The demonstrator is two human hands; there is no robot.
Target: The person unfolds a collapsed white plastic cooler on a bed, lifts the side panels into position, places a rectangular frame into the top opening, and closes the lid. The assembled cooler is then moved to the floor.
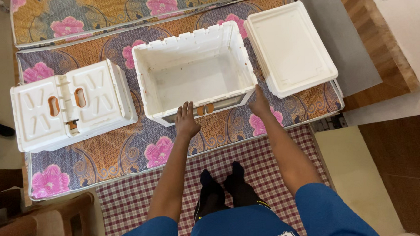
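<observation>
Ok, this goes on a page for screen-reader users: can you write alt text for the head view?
Seen from above, a person's left hand and right hand reach to the near side of an open white crate on a floral mattress. A closed white crate sits left, a white lid right.

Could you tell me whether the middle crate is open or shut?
Open: the crate shows its bare inside, and its lid lies beside it.

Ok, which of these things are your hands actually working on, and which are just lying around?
In hand:
- open white crate, empty
- left hand, at the crate's near wall
- right hand, at its near right corner

Lying about:
- closed white crate, to the left
- white lid, to the right
- floral mattress underneath
- checked cloth
- wooden chair
</observation>
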